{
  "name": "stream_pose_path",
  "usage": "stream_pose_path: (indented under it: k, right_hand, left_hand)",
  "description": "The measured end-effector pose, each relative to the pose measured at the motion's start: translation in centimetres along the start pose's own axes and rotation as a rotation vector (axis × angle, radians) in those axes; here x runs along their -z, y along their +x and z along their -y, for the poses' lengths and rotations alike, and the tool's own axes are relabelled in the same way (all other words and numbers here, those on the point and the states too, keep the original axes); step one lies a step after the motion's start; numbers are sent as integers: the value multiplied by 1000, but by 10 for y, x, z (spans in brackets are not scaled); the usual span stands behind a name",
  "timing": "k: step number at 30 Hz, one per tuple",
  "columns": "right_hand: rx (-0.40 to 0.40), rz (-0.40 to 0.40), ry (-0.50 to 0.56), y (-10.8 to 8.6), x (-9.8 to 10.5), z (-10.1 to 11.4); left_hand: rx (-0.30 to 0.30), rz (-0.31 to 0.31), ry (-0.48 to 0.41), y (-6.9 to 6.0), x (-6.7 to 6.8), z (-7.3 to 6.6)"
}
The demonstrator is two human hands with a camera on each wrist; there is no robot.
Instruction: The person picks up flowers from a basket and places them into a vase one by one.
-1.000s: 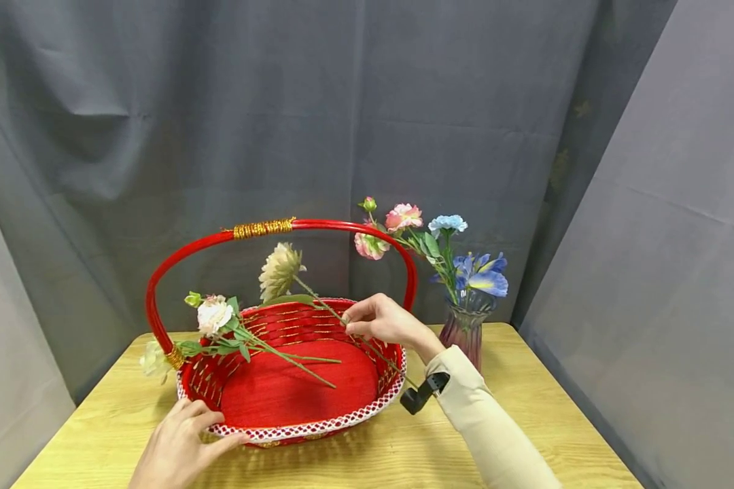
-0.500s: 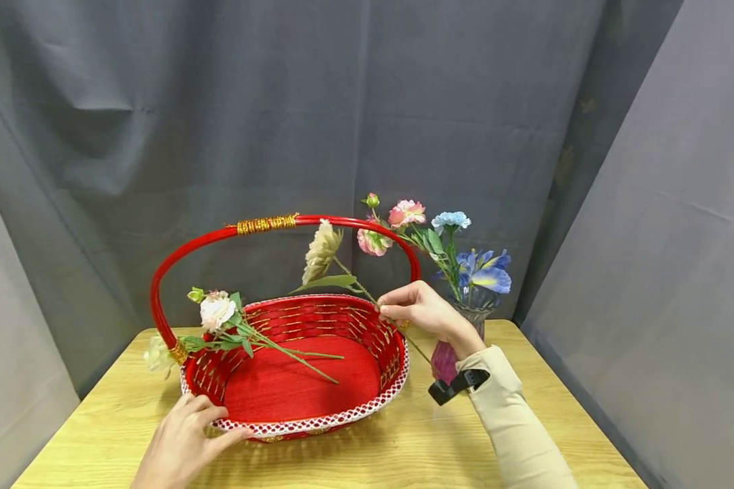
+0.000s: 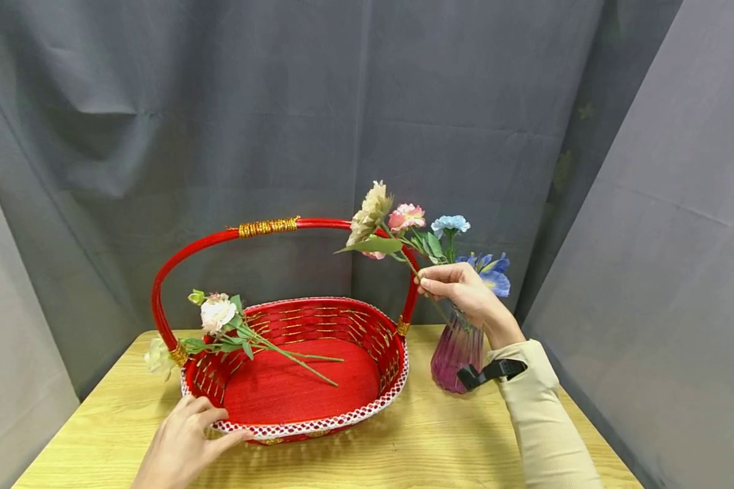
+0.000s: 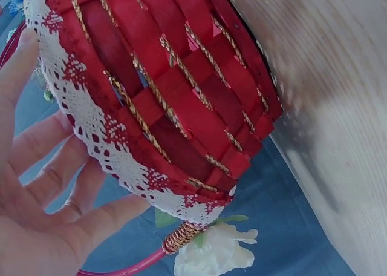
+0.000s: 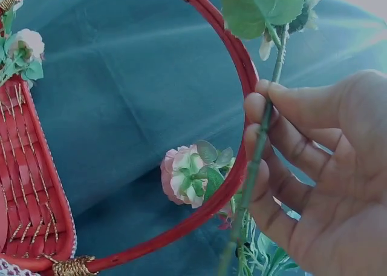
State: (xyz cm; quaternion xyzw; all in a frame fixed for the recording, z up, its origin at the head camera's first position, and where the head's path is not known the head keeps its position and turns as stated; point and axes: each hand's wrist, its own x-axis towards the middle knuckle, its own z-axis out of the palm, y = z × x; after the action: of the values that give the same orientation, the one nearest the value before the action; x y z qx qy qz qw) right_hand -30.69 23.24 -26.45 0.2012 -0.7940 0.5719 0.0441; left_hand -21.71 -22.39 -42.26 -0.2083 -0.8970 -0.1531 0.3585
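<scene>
Grey curtain (image 3: 269, 102) behind a wooden counter (image 3: 367, 465). Right fingers (image 5: 299, 144) pinch the cream flower (image 3: 370, 212) by its stem, bloom up-left of them; a light grip, clear of the handle (image 3: 324, 223), should serve. Left fingers (image 4: 45, 141) hold the red basket (image 3: 330, 426) by its rim. The right wrist view details the pinch; the purple vase (image 3: 455, 360), below those right fingers, shows plainly only from the head.

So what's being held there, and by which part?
The right hand pinches the cream flower by its stem, below the leaf. The left hand grips the basket by its lace rim, at the near left.
</scene>
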Motion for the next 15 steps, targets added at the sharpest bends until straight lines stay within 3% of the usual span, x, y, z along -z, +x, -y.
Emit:
stream_pose_path:
  k: [5,11,15]
  right_hand:
    - [23,-37,-46,1,5,4]
    - [3,-106,-134,1,12,12]
    - [6,-139,-133,3,11,19]
  left_hand:
    - [-30,-32,-6,-1,-2,2]
    - [-39,-29,-25,-2,-3,2]
    - [-39,-33,-38,-3,-3,3]
